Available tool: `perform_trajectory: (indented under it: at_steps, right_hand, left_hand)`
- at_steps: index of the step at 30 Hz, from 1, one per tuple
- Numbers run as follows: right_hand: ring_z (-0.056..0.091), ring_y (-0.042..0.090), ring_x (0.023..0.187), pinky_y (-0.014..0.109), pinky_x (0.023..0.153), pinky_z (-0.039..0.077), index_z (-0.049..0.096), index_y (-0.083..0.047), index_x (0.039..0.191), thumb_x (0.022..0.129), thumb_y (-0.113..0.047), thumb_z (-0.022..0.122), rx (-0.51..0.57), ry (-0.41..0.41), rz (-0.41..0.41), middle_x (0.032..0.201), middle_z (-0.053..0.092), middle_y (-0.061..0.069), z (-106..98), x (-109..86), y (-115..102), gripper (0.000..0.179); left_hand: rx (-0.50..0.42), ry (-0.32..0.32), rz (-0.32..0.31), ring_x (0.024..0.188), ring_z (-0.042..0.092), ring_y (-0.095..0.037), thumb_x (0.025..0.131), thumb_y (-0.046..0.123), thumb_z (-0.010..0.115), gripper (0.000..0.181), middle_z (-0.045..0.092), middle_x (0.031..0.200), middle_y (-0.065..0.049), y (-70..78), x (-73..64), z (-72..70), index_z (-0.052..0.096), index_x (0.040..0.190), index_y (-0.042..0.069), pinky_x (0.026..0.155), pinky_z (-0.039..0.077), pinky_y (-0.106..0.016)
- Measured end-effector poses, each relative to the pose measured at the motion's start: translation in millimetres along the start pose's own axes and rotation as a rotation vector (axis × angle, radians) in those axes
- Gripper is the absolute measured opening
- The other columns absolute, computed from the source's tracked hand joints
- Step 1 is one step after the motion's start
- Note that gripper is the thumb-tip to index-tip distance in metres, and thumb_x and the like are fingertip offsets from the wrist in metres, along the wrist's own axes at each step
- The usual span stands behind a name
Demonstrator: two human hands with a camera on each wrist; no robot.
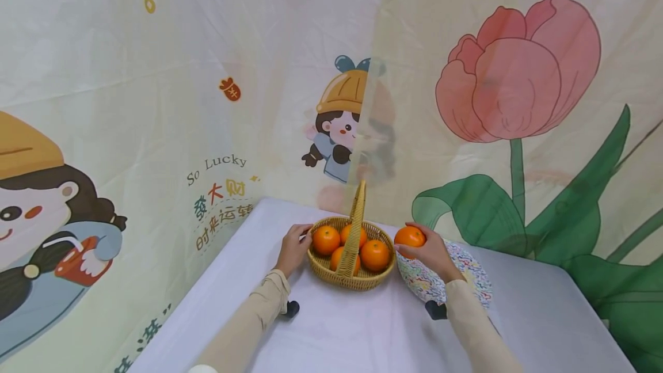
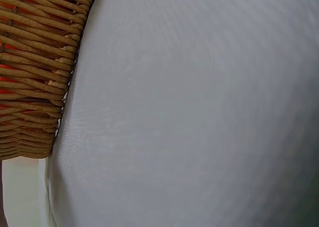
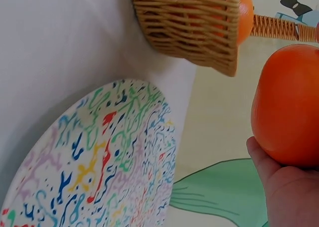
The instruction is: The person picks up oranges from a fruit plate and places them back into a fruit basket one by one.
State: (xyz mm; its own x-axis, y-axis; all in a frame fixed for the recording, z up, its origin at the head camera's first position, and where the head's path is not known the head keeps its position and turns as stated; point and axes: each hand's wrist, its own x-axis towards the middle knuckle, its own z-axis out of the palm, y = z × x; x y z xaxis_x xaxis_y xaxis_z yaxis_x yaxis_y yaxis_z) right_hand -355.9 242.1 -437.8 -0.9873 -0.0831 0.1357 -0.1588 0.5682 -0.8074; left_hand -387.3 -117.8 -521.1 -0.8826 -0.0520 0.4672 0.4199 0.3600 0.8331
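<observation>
A wicker basket with a tall arched handle holds several oranges. At its left rim my left hand grips the edge with bent fingers. My right hand holds another orange between thumb and fingers, just right of the basket. In the right wrist view this orange hangs higher than the plate, beside the basket's rim. Under the right hand lies a round plate with a multicoloured squiggle pattern. Only the basket's woven side shows in the left wrist view; the left fingers are nearly all hidden there.
A white cloth covers the table. Behind it hang printed cloth backdrops with a large pink tulip and cartoon figures. The basket's handle rises over the oranges inside.
</observation>
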Motion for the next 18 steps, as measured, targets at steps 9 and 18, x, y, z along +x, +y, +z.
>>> perform_trajectory:
  at_steps: [9, 18]
  right_hand:
    - [0.058, 0.031, 0.104, 0.041, 0.084, 0.057, 0.051, -0.019, 0.139, 0.072, -0.044, 0.085, 0.039, -0.037, -0.055, 0.127, 0.056, 0.012, 16.0, 11.8, -20.1, 0.079]
    - [0.060, 0.029, 0.102, 0.041, 0.083, 0.058, 0.053, -0.021, 0.137, 0.071, -0.043, 0.086, 0.042, -0.058, -0.097, 0.124, 0.059, 0.011, 36.3, 22.5, -42.0, 0.076]
  left_hand:
    - [0.007, -0.011, -0.017, 0.109, 0.059, -0.030, 0.095, 0.000, 0.058, 0.027, 0.058, 0.113, -0.016, -1.5, -0.3, -1.0, 0.065, 0.121, -0.004, 0.092, 0.055, -0.035]
    - [-0.012, 0.006, 0.028, 0.108, 0.060, -0.031, 0.093, -0.002, 0.059, 0.026, 0.059, 0.111, -0.017, -3.0, 0.1, -0.3, 0.065, 0.118, -0.006, 0.090, 0.056, -0.035]
